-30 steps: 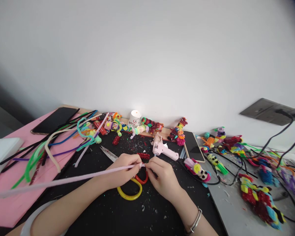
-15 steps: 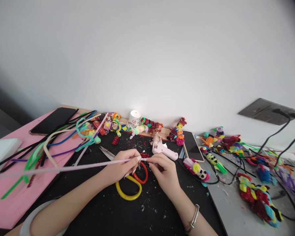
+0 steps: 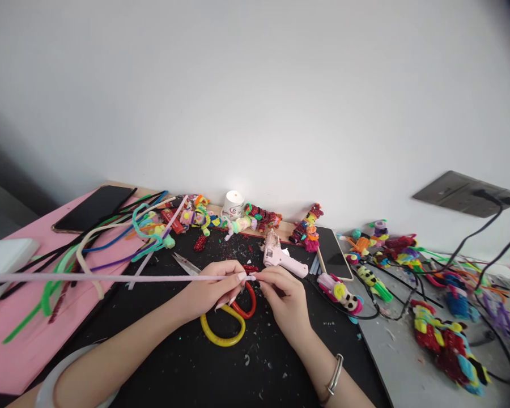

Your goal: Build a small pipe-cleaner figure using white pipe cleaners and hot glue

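Both hands pinch one end of a long, pale lilac fuzzy pipe cleaner [image 3: 110,277]: the left hand [image 3: 210,292] grips it between thumb and fingertips just short of the tip, and the right hand [image 3: 283,294] closes its thumb and forefinger on the very tip, the two hands almost touching. The pipe cleaner runs nearly level from the hands out to the left edge of view, held above the black work mat [image 3: 221,368].

Directly under the hands on that mat lie scissors with yellow and red loop handles [image 3: 227,326]. Just beyond the hands, farther back on the mat, lies a pink hot-glue gun [image 3: 280,258], and to its left a small pair of metal snips [image 3: 187,264]. Left of the mat, a heap of loose coloured pipe cleaners [image 3: 106,243] spreads over a pink board [image 3: 21,351]. Right of the mat, finished multicoloured pipe-cleaner figures [image 3: 446,340] lie on a grey surface.
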`<state>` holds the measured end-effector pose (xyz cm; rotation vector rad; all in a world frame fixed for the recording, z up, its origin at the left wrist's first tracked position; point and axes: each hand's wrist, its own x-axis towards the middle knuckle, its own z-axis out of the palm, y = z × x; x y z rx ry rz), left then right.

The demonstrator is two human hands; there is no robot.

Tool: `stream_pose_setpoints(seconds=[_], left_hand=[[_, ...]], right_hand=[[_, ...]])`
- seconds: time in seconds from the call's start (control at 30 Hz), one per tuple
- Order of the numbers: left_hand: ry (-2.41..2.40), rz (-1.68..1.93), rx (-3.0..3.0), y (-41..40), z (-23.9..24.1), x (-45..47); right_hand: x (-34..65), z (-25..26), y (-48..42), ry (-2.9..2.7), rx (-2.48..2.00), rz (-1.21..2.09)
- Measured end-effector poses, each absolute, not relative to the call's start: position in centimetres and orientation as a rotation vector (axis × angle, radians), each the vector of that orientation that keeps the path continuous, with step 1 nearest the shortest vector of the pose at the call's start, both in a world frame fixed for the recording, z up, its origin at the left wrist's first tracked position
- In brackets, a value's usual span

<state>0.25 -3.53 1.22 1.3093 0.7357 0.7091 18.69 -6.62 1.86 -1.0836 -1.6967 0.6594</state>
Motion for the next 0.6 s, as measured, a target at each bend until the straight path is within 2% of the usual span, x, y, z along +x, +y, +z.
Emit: stream_pose_setpoints(seconds=[0.37,0.6], left_hand=[[0.761,0.696,1.335,-3.67,1.45,0.26],[0.800,0.683,1.369,-3.63,1.22,0.29]], right_hand=[[18.94,1.82,-6.62,-1.760,-1.077,0.659],[18.87,1.56,-6.67,-1.638,-1.143,0.835]])
